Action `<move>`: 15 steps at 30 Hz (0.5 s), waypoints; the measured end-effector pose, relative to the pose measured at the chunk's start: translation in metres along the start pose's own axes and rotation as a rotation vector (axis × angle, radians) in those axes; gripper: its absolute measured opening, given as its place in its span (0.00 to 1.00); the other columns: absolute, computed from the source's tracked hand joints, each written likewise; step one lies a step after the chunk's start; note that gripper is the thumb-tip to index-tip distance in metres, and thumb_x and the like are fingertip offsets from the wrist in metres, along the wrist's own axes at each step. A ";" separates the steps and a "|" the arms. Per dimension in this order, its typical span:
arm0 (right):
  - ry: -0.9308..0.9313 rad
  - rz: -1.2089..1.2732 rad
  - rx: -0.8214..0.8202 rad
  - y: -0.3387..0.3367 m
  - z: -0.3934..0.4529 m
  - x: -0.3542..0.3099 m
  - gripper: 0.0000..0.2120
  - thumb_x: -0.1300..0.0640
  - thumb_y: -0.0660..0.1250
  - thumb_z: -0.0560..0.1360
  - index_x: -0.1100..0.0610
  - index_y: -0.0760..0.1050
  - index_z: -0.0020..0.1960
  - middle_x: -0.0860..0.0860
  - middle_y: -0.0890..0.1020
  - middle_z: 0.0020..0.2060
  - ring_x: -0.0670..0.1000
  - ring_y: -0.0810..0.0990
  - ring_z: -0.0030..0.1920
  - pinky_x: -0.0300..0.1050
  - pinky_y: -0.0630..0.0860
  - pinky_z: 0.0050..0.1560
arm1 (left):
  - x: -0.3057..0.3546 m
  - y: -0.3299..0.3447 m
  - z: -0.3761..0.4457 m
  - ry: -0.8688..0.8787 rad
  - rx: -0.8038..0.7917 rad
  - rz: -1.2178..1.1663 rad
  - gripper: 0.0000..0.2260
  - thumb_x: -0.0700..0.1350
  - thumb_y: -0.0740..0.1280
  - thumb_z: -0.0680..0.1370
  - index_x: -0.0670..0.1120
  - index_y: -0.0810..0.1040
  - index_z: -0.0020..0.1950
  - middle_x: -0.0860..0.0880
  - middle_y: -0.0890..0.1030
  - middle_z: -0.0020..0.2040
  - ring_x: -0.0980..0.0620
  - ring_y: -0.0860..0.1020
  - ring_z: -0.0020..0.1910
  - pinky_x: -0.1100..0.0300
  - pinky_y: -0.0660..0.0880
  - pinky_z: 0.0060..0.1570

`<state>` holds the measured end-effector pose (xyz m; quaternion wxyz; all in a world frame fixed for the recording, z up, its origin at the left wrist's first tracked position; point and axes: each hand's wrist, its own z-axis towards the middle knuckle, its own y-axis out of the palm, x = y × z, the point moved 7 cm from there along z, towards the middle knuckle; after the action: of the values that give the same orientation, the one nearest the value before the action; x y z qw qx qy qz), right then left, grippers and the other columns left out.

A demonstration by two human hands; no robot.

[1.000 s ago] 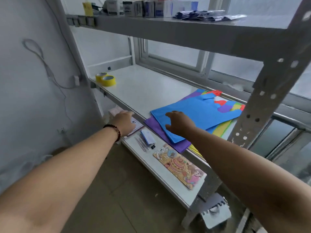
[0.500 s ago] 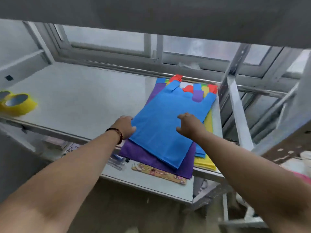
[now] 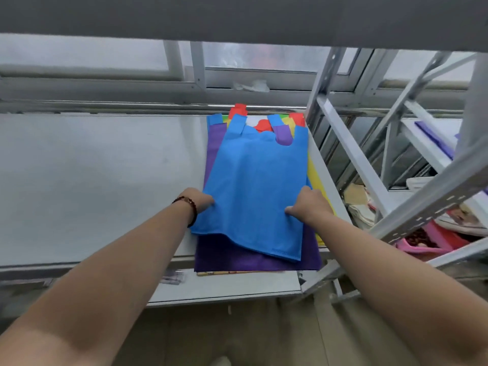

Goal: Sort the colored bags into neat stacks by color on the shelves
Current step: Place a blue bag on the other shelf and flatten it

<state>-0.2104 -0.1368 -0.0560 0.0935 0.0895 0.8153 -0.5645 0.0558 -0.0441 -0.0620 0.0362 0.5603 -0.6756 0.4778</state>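
A blue bag [image 3: 257,191] lies on top of a mixed pile of flat bags at the right end of the grey shelf [image 3: 100,175], its two handle straps pointing toward the window frame [image 3: 184,83] behind the shelf and its stitched bottom edge hanging slightly past the shelf's front lip. The left hand [image 3: 196,199], with a dark beaded bracelet [image 3: 188,208] on its wrist, pinches the blue bag's left edge, the fingers curled onto the cloth. The right hand [image 3: 307,204] grips the blue bag's right edge, thumb pressed on top of the fabric and the other fingers tucked out of sight at the side. Directly under the blue bag is a purple bag [image 3: 253,257], showing along the blue bag's left side and sticking out past its bottom edge, over the shelf's front lip. A yellow bag [image 3: 315,173] shows as a strip just right of the blue bag, and red straps [image 3: 239,110] of lower bags poke out beyond the blue bag's handles, near the window frame, together with a purple strap [image 3: 284,134] lying between the blue handles. Below the purple bag's overhang, a thin edge of a patterned card [image 3: 229,272] rests on the lower shelf [image 3: 232,286]. To the right of the blue bag stands a perforated metal upright [image 3: 324,83] of the rack, and well beyond it some pink and white fabric [image 3: 433,240] lies heaped low down.
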 end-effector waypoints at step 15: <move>0.040 0.020 -0.017 0.004 -0.010 0.012 0.25 0.45 0.69 0.69 0.60 0.69 0.58 0.58 0.72 0.57 0.61 0.75 0.55 0.48 0.70 0.43 | 0.003 0.012 -0.022 -0.060 -0.149 -0.213 0.13 0.36 0.64 0.74 0.37 0.74 0.58 0.38 0.80 0.52 0.39 0.80 0.52 0.44 0.79 0.51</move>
<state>-0.2219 -0.1259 -0.0592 0.0836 0.1078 0.8208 -0.5547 0.0345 -0.0320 -0.0554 0.1080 0.6387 -0.6466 0.4029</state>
